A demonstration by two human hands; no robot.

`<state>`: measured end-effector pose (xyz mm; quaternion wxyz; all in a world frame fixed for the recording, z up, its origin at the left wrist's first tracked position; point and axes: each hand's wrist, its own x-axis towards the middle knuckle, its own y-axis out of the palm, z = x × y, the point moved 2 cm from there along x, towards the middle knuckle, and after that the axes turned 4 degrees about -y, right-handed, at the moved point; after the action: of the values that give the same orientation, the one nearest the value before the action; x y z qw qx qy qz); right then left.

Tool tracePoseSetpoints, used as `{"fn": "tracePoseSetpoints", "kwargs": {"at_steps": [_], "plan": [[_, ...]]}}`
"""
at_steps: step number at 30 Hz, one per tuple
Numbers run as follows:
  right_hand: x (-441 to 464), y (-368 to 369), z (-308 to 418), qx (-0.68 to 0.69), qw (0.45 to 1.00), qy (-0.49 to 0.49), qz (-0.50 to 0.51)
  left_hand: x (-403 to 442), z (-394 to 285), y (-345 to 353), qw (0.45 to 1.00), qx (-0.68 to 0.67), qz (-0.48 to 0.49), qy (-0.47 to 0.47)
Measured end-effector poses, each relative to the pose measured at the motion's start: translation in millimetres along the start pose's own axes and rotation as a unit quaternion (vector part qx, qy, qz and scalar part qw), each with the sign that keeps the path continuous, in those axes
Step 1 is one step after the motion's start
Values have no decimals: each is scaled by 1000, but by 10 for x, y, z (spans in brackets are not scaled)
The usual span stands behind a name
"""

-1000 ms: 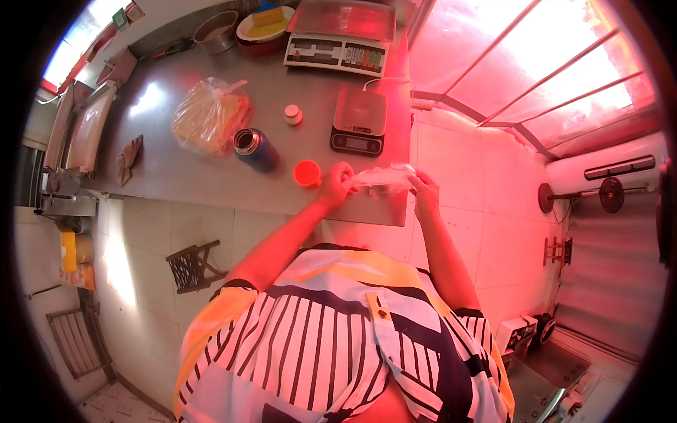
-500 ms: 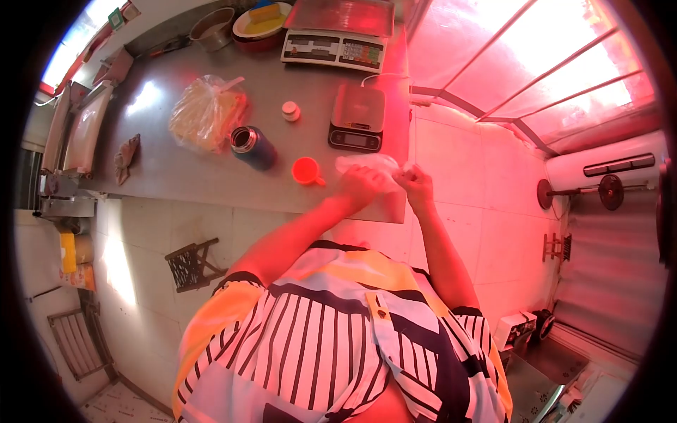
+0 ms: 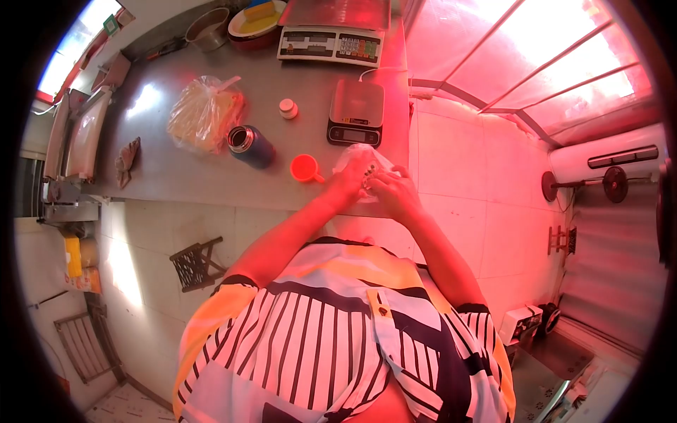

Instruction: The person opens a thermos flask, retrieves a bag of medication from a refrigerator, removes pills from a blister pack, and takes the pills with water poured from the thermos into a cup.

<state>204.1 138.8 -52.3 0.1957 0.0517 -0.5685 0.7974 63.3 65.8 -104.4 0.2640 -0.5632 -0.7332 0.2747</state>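
My left hand (image 3: 344,185) is closed on the side of a small clear plastic bag (image 3: 361,153) with small dark specks showing in it. From the other side, the bent fingers of my right hand (image 3: 395,194) grip the same bag near its middle. Both hands are close together over the table's front edge. An orange-red cup (image 3: 304,168) with a handle stands just left of my left hand. Beyond the bag lies a small digital kitchen scale (image 3: 356,106). An uncapped blue thermos flask (image 3: 252,148) leans toward me, with a white-topped stopper (image 3: 288,108) behind it.
A tied clear bag of pale food (image 3: 204,116) lies left on the metal table (image 3: 176,173). A larger price scale (image 3: 331,46), a metal pot (image 3: 209,32) and stacked bowls (image 3: 257,27) line the back. A crumpled cloth (image 3: 127,162) lies left; a folding stool (image 3: 197,264) stands below.
My right hand has moved left and down, closer to my left hand. The plastic bag, earlier stretched sideways between them, is now bunched upright, and its dark specks show.
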Motion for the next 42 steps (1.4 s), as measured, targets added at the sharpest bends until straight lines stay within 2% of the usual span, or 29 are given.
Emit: {"fn": "tracePoseSetpoints", "kwargs": {"at_steps": [3, 4, 6, 7, 9, 11, 12, 15, 18, 19, 21, 24, 27, 31, 33, 36, 39, 42], "plan": [[-210, 104, -309, -130, 965, 200, 113, -33, 123, -37, 999, -16, -43, 21], [-280, 140, -407, -149, 957, 224, 111, -41, 191, 8, 1000, -25, -12, -7], [-397, 232, -489, -187, 953, 218, 98, -40, 290, 100, 996, -44, 53, -58], [-404, 220, -496, -208, 950, 216, 89, -30, 150, 27, 980, -129, 78, -133], [-350, 185, -462, -194, 967, 162, 43, -19, -130, -77, 907, -293, 124, -276], [-312, 206, -445, -171, 976, 132, 11, -5, 93, 106, 989, -122, 38, -73], [-292, 261, -486, -157, 979, 128, 1, -9, 71, 96, 999, -32, -7, 31], [-245, 419, -594, -119, 979, 167, 15, -14, 101, 142, 994, 41, 95, -31], [-232, 471, -635, -81, 964, 249, 43, -11, 93, 152, 985, 80, 73, -135], [-226, 472, -635, -67, 957, 278, 52, -11, 99, 144, 984, 80, 78, -138], [-249, 486, -632, -65, 964, 256, 6, 4, 102, 129, 983, 79, 86, -144], [-261, 500, -656, -61, 974, 217, -18, 17, 78, 161, 991, 116, 50, -53], [-210, 506, -631, -53, 980, 192, 9, 41, 34, 152, 991, 116, 65, -30], [-178, 565, -617, -60, 976, 208, -9, 54, 161, 234, 994, 89, 50, -44], [-178, 597, -674, -58, 970, 238, 14, 44, 268, 293, 995, 81, 36, -47], [-200, 611, -735, -50, 968, 245, 5, 164, 384, 343, 984, -82, 13, -158], [-247, 596, -736, -44, 973, 223, -35, 289, 366, 387, 968, -167, 7, -188], [-257, 596, -751, -35, 970, 237, -31, 400, 334, 479, 986, -74, -38, -142]]}}
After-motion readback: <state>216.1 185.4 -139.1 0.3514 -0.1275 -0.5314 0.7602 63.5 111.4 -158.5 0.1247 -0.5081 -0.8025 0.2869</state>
